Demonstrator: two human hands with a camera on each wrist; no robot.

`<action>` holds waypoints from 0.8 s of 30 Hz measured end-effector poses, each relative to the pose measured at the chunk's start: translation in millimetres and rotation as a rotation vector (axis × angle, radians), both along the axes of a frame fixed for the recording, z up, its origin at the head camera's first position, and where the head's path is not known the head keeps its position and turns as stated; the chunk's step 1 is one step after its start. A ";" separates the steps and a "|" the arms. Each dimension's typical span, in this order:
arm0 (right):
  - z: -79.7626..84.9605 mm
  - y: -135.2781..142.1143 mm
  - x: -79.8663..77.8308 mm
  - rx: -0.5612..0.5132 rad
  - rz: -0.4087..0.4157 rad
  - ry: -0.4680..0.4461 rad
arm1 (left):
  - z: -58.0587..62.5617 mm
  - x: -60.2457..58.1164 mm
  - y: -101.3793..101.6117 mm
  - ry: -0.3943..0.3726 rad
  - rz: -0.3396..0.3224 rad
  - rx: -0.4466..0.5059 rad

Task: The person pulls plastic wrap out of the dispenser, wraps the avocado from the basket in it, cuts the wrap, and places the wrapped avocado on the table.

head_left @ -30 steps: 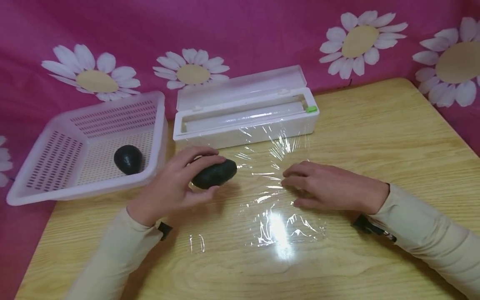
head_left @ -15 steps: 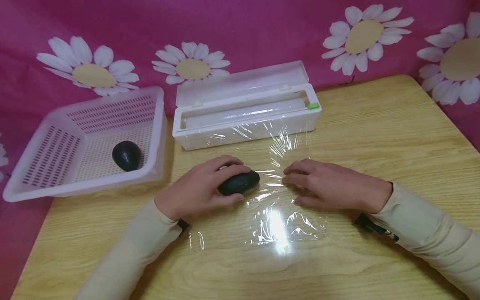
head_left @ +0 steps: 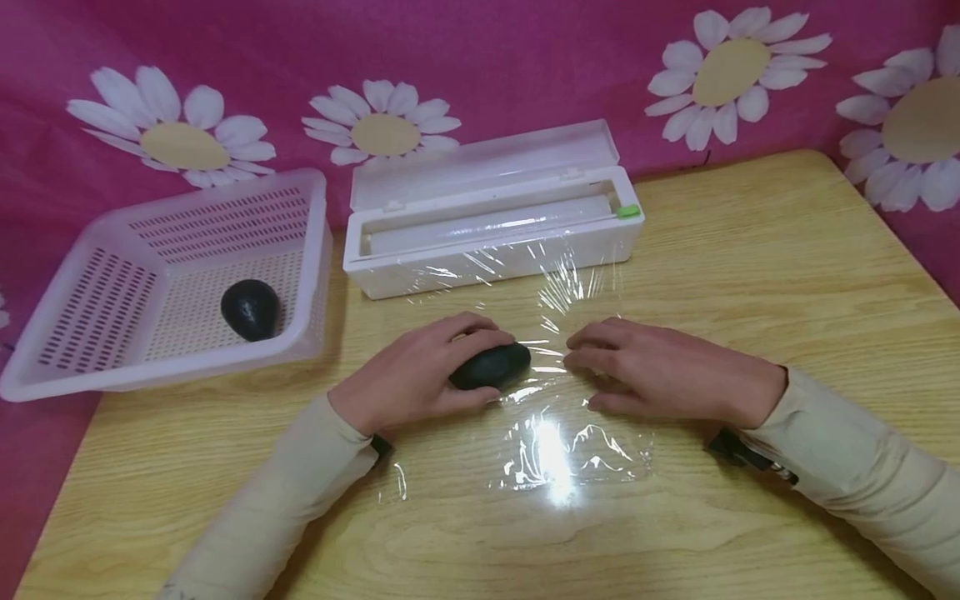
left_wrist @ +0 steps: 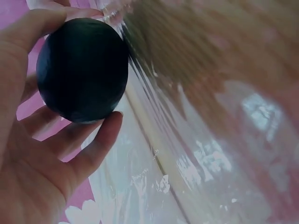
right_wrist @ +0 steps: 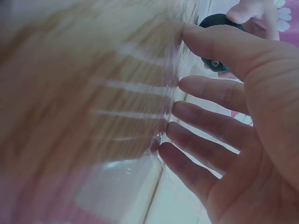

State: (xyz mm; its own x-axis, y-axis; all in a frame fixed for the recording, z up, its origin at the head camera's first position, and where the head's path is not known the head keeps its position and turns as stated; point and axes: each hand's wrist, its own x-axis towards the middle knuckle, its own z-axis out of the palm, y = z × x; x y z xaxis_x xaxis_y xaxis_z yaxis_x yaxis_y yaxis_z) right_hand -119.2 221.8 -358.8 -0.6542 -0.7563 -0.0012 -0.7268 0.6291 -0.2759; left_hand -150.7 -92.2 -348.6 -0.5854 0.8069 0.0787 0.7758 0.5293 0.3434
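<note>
A dark avocado (head_left: 493, 365) is gripped in my left hand (head_left: 423, 371), thumb on the near side and fingers over the far side. It lies close over the clear plastic wrap (head_left: 555, 450) spread on the table. In the left wrist view the avocado (left_wrist: 83, 70) shows its rounded end between thumb and fingers. My right hand (head_left: 660, 367) rests with its fingertips on the wrap, just right of the avocado. The right wrist view shows its fingers (right_wrist: 205, 116) spread and touching the film. The wrap runs back to a roll (head_left: 495, 225) inside a white dispenser box (head_left: 487, 271).
At the left stands a white perforated basket (head_left: 311, 275) with a second avocado (head_left: 251, 310) in it. The dispenser's lid (head_left: 487, 167) is raised, and a green slider (head_left: 627, 212) sits at its right end. A pink flowered cloth (head_left: 525, 58) hangs behind the wooden table (head_left: 787, 275).
My left hand has carried the avocado to the right and nearer, onto the area of the wrap beside my right hand. The right hand has stayed in place.
</note>
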 end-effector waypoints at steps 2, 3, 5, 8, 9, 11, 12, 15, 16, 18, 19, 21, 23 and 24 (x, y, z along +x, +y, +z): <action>0.1 -0.1 0.0 -0.002 -0.001 0.000 | 0.6 0.0 -0.5 0.004 0.000 0.001; 0.2 -0.1 0.0 -0.003 -0.001 0.002 | 0.8 0.1 -0.8 0.009 0.000 0.002; 0.0 -0.3 0.1 -0.007 0.001 0.006 | 0.9 0.1 -1.3 0.018 -0.004 0.011; -0.3 -0.7 -0.1 -0.009 0.002 0.008 | 0.7 0.7 -1.5 0.035 -0.013 0.014; -0.5 -0.9 -0.2 -0.010 0.002 0.007 | 0.5 1.0 -1.5 0.039 -0.015 0.013; -0.6 -1.0 -0.2 -0.011 0.002 0.006 | 0.3 2.0 -1.2 0.048 -0.013 0.008; -0.7 -1.1 -0.2 -0.010 0.002 0.008 | 0.4 2.7 -1.2 0.052 -0.009 0.006; -0.6 -1.4 -0.4 -0.010 0.004 0.013 | 0.3 4.0 -1.5 0.061 0.007 0.001; -0.4 -1.4 -0.3 -0.009 0.003 0.013 | 0.4 4.2 -1.7 0.065 0.010 0.000; 0.0 -1.3 -0.3 -0.006 0.004 0.014 | 1.0 4.3 -2.1 0.073 0.013 -0.004; 0.2 -1.3 -0.2 -0.006 0.002 0.012 | 1.4 4.3 -2.3 0.077 0.013 -0.008; 0.3 -1.2 0.0 -0.003 -0.001 0.006 | 2.3 4.2 -2.5 0.085 0.010 -0.014; 0.3 -1.0 0.3 -0.001 -0.005 -0.001 | 3.1 4.3 -2.8 0.092 0.009 -0.021; 0.3 -0.9 0.5 0.000 -0.008 -0.005 | 3.5 4.5 -2.8 0.093 0.009 -0.022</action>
